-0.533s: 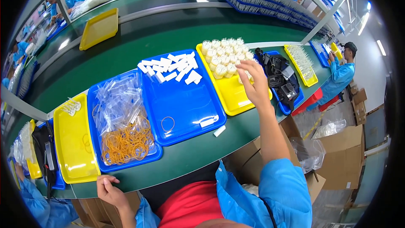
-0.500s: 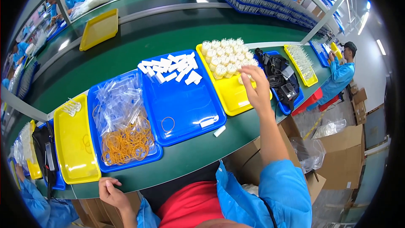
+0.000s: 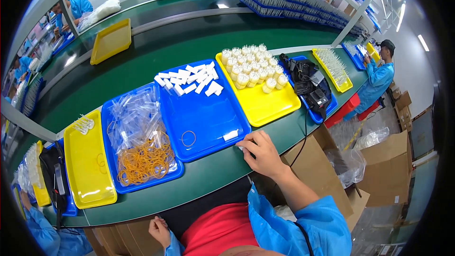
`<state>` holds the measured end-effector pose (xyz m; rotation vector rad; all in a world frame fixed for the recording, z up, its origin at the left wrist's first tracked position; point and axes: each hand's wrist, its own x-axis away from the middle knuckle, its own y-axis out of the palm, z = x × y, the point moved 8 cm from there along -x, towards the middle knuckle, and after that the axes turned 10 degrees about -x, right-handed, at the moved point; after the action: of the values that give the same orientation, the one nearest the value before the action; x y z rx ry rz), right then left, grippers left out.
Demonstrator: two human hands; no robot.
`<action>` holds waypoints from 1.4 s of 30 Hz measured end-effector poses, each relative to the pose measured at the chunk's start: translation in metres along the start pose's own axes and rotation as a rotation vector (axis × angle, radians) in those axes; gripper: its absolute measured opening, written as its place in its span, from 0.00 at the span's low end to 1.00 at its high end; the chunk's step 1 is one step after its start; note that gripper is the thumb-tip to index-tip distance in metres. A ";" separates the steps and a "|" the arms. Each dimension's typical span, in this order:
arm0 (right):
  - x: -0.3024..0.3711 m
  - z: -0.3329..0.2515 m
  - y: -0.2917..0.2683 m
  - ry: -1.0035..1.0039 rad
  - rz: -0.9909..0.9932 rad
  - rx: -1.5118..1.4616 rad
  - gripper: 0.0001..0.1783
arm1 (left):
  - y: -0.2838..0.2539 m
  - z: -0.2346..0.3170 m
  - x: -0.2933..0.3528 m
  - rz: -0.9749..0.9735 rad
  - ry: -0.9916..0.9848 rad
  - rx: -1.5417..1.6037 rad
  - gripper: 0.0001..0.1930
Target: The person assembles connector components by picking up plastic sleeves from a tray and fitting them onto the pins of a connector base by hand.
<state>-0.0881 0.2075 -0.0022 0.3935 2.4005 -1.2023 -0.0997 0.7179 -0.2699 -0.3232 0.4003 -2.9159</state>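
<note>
My right hand (image 3: 261, 154) is at the table's front edge, thumb and fingers pinched on a small white block, mostly hidden by the fingers. Just beyond it is the blue tray (image 3: 213, 132), with a pile of white blocks (image 3: 189, 78) at its far end. A single white block (image 3: 230, 135) and one rubber band (image 3: 188, 138) also lie in that tray. My left hand (image 3: 160, 231) hangs below the table edge near my body, its fingers curled in with nothing visible in them.
Left of the blue tray, another blue tray holds clear plastic sleeves (image 3: 135, 116) and orange rubber bands (image 3: 144, 161). Beside it lies a yellow tray (image 3: 90, 180). On the right are a yellow tray of capped cylinders (image 3: 251, 66), black adapters (image 3: 310, 83) and cardboard boxes (image 3: 386, 170).
My right hand has come down and toward me from the yellow tray of cylinders to the loose white block at the table edge. My left hand has dropped lower and moved right.
</note>
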 end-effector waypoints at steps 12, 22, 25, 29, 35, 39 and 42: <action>0.008 -0.004 0.032 0.034 -0.056 0.089 0.16 | 0.087 -0.073 -0.081 -0.201 0.028 -0.131 0.14; 0.008 0.000 0.040 0.007 -0.140 0.146 0.19 | 0.135 -0.093 -0.115 -0.388 -0.016 -0.305 0.11; 0.008 -0.005 0.038 0.007 -0.111 0.134 0.19 | 0.126 -0.093 -0.114 -0.394 0.013 -0.361 0.11; 0.012 -0.005 0.038 -0.026 -0.091 0.123 0.17 | 0.109 -0.084 -0.116 -0.370 0.083 -0.433 0.10; 0.013 -0.011 0.030 -0.030 -0.001 0.047 0.13 | 0.055 -0.103 -0.077 -0.367 0.119 -0.565 0.10; 0.013 -0.007 0.033 -0.009 -0.066 0.003 0.12 | 0.018 -0.116 -0.060 -0.381 0.120 -0.652 0.11; 0.002 -0.013 0.038 0.090 -0.083 -0.090 0.13 | -0.012 -0.136 -0.055 -0.365 0.101 -0.711 0.11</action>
<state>-0.0767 0.2398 -0.0225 0.3297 2.5604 -1.1290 -0.0809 0.7737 -0.4044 -0.3676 1.5440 -3.0217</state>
